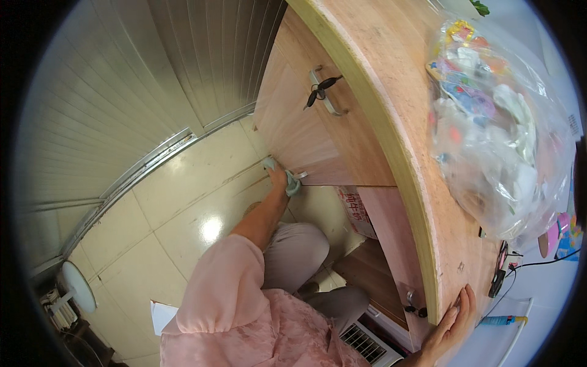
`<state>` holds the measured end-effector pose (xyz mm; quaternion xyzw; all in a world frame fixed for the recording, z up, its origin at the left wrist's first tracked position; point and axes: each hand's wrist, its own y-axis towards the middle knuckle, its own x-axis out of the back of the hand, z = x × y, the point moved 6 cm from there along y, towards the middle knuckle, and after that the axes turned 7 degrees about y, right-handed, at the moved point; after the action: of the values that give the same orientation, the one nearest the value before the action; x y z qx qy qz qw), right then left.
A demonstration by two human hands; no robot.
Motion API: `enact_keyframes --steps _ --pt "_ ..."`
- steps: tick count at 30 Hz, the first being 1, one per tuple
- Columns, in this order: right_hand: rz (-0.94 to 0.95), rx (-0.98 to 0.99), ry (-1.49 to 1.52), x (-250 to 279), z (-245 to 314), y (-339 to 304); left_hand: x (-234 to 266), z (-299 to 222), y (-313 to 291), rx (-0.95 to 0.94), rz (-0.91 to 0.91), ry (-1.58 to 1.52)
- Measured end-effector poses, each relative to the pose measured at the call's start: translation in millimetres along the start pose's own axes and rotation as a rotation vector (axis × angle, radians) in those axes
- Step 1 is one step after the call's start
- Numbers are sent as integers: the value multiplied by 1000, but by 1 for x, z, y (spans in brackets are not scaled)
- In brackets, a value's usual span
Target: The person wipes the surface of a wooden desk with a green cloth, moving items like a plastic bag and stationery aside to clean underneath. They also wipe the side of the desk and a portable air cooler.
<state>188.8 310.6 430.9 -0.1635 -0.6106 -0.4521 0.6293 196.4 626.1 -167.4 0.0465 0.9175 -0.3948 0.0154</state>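
My left hand [278,177] reaches down low to the front of a wooden desk cabinet [296,116]. A grey-green cloth [293,185] is bunched in its grip, close to the small metal handle [301,175] of the cabinet door. Whether the cloth touches the door is hard to make out. On the desk's rounded corner rests my right hand [452,327], fingers stretched along the wooden desktop [449,257] and holding nothing. Higher on the cabinet is a drawer handle [327,98] with black keys [318,92] in front of it.
A clear plastic bag [489,134] of colourful items covers much of the desktop, with glasses [499,269] nearby. Under the desk stand a printed carton [356,211] and a white vented unit [367,342]. A ribbed partition [122,92] borders the tiled floor [177,238].
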Motion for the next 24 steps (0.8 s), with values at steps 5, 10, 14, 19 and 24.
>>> enact_keyframes --steps 5,10,14,19,24 --pt "-27 -14 41 3 -1 0 -16 -17 -74 240 155 -388" --pt "-15 76 -3 4 1 1 -5 -109 -199 282 217 -680" --pt "-53 28 67 7 0 -4 3 -145 -260 149 378 -642" --pt "-87 76 55 10 -1 -6 8 -231 -327 -687 365 -250" --pt "-142 77 52 17 4 -6 13 -245 -404 -1102 614 -213"
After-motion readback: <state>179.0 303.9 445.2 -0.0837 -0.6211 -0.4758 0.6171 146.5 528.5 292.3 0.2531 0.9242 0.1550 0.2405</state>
